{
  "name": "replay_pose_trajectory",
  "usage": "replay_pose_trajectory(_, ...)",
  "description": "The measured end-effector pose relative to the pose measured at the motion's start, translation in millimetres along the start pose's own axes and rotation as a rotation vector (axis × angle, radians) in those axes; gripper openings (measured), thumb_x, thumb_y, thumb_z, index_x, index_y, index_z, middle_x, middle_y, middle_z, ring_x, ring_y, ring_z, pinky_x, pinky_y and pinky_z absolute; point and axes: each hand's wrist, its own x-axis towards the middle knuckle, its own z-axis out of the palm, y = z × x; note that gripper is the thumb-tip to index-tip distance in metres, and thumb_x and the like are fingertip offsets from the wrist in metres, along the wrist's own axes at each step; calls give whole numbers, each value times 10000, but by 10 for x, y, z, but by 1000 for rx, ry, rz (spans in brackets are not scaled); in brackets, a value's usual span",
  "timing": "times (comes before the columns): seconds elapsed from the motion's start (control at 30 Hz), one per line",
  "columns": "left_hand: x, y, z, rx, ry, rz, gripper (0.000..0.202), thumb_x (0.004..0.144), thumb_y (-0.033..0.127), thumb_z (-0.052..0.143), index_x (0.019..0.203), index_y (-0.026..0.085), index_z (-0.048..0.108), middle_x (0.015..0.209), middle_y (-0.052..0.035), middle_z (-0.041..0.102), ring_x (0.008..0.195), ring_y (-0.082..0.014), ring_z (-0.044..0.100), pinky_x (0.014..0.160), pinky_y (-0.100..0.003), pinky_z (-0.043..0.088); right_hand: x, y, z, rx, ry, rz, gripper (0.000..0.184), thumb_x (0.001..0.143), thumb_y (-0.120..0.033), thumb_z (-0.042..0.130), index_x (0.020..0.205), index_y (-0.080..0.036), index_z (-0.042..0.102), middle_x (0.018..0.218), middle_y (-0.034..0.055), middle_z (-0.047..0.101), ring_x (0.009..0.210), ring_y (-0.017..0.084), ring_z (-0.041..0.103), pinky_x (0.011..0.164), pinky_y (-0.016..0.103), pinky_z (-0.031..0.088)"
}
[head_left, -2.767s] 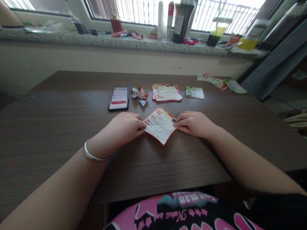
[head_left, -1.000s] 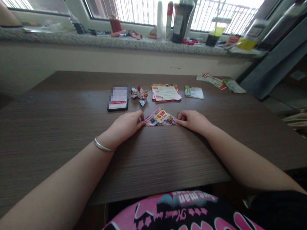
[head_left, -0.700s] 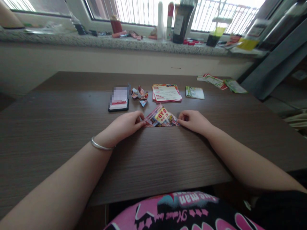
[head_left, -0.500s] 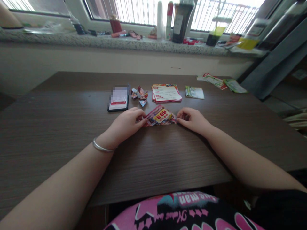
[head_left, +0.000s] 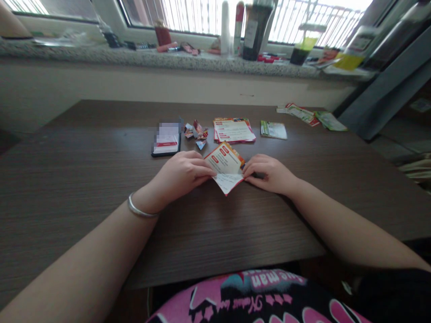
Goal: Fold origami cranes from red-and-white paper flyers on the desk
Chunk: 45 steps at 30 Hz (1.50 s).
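Forward passage is obstructed by a row on the desk (head_left: 67, 179): phone (head_left: 167, 142), folded paper (head_left: 198, 132), card stack (head_left: 235, 130) and green-edged stack (head_left: 274, 130). The gap between the left hand (head_left: 189, 169) and the right hand (head_left: 268, 172) is spanned by the creased card (head_left: 225, 163). Free surface is found outside both forearms (head_left: 90, 246) and, between them, on the card's near side.

A square paper sheet (head_left: 225, 163), white with small dark print, red labels, red edging and an orange strip along its upper right edge, sits diamond-wise above the bench (head_left: 232, 233), side corners pinched between left hand (head_left: 188, 168) and right hand (head_left: 269, 172). A crease crosses it; the near corner points toward the person.
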Motion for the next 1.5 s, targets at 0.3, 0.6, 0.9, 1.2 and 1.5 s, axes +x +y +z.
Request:
replay_pose_trajectory(0.3, 6, 6, 3, -48, -222, -111, 228, 899, 303, 573, 1067, 297, 725, 1129, -13, 719, 1027, -213, 627, 936, -383, 448, 0, -70, 1, -117, -151, 3, 134, 891, -214, 540, 893, -229, 673, 1006, 23, 728, 961, 167, 648, 879, 333, 499)
replay_pose_trajectory(0.6, 38, 121, -44, -82, -322, -124, 364, 824, 406, 668, 1139, 224, 682, 1238, -88, 647, 1147, -258, 572, 1018, -413, 426, 38, -115, -19, -240, -236, -8, 179, 921, -293, 530, 924, -195, 679, 1025, 65, 723, 976, 193, 649, 859, 336, 503)
replay_pose_trajectory(0.9, 68, 208, -35, -123, -294, -62, 291, 874, 390, 608, 1113, 248, 694, 1238, -82, 629, 1156, -252, 564, 1030, -416, 424, 57, -127, 17, -343, -251, -115, 236, 944, -255, 461, 1022, -230, 682, 1151, 23, 702, 1001, 190, 621, 842, 333, 492)
replay_pose_trajectory(1.2, 84, 280, -55, -165, -326, -83, 291, 872, 421, 600, 1075, 246, 711, 1232, -78, 629, 1165, -245, 560, 1062, -413, 402, 78, -131, 47, -305, -222, -88, 213, 926, -259, 495, 982, -226, 698, 1104, 36, 718, 989, 192, 629, 825, 337, 494)
replay_pose_trajectory(1.5, 95, 325, -75, -128, -357, -127, 301, 801, 464, 675, 983, 224, 688, 1185, -61, 650, 1091, -249, 593, 967, -385, 459, 90, -157, 85, -357, -228, -7, 214, 924, -262, 480, 952, -202, 684, 1020, 71, 726, 939, 197, 635, 799, 318, 483)
